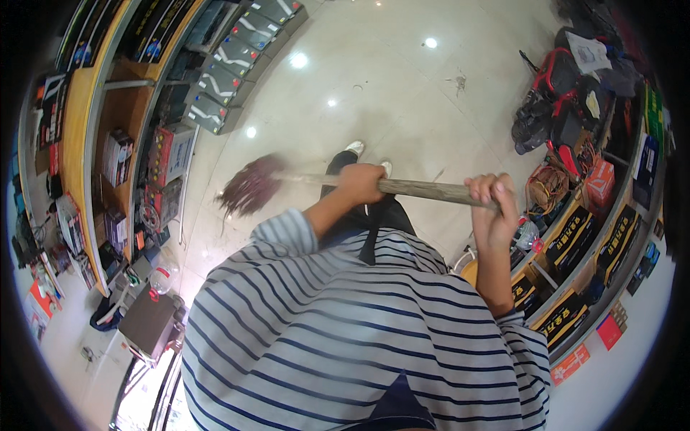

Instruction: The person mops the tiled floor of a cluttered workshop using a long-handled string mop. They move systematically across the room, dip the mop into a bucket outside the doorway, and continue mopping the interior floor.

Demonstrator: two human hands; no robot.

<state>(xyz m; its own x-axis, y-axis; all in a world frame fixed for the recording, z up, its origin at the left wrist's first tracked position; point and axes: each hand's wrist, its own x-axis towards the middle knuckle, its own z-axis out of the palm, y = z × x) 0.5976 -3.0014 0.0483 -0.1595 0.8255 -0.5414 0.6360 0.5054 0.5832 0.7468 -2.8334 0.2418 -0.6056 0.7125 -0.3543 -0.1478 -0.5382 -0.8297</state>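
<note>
A mop with a wooden handle [426, 189] lies slantwise across the front of my body. Its purplish-brown strand head [252, 185] is to my left, blurred, over or on the tiled floor; I cannot tell whether it touches. My left hand [362, 182] is wrapped around the middle of the handle. Near the handle's other end, my right hand [493, 202] grips it with curled fingers. Beyond the handle, my shoes [354, 146] show on the floor.
Several grey batteries [220, 81] line the floor beside the left shelving [89, 134]. Black and red bags [563, 91] lie at the right, near wired parts [547, 186] and shelves of black boxes [570, 235]. A brown box [148, 318] with a plastic bottle [163, 277] stands behind me at left.
</note>
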